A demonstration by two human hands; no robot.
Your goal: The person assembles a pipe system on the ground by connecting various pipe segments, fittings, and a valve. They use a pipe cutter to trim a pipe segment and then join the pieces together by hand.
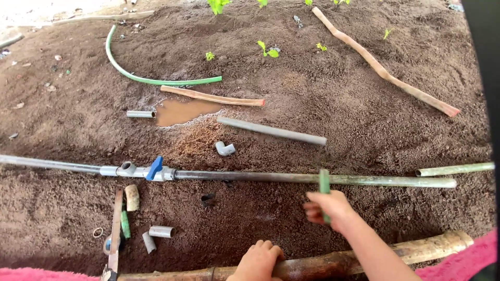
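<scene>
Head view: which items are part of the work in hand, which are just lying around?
In use:
right hand gripping a green rod against the long grey pipe
left hand resting on the bamboo pole

Lying about:
blue-handled valve
grey elbow fitting
green hose
short pipe offcuts
puddle
seedlings

A short green stick-like tool point(324, 183) stood nearly upright in the right hand point(329, 209), its upper end crossing the long grey pipe point(312, 178) that lay across the brown soil. A thick bamboo pole point(359, 258) lay along the near edge, with the left hand point(258, 262) resting on it.
</scene>
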